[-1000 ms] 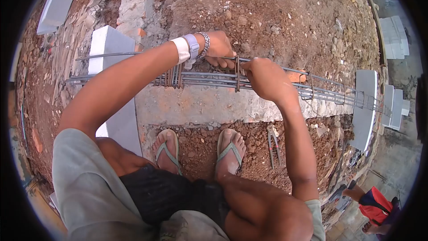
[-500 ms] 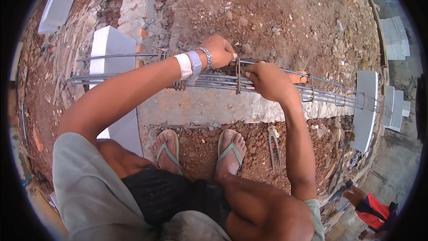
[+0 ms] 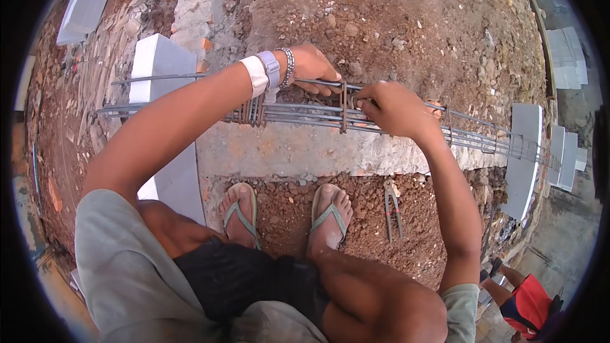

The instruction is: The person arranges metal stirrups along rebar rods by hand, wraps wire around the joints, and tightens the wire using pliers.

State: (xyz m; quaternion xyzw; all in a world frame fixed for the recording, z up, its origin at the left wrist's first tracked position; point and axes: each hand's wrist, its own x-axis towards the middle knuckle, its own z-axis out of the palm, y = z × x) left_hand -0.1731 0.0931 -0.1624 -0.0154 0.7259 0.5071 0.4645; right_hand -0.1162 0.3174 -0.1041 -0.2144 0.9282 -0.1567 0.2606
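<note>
Your right hand has shifted a little away from the upright tie since the earlier frame, its forearm swinging outward, while your left hand has gone from a tighter fist to longer, flatter fingers along the upper bar. Off at the lower right, the other person has changed position too.

Your left grip is closed around the upper bar, with fingers above and below it and their tips just beside the tie. Your right grip is curled, thumb and forefinger drawn in close on the other side of that tie; you can't tell from this view whether they pinch anything.

The steel cage lies crosswise in front of you, over the pale concrete strip. It reaches across the left block and on to the right block. Several more ties are bunched on the bars beneath your left wrist, which carries a beaded bracelet and two pale bands. Beyond your right hand, a piece of orange brick shows by the bars.

Your feet, in green sandals, are planted on the reddish soil on your side of the strip. The pincers lie on that soil, to the right of your right foot, with their red-marked handles pointing back toward you.
</note>
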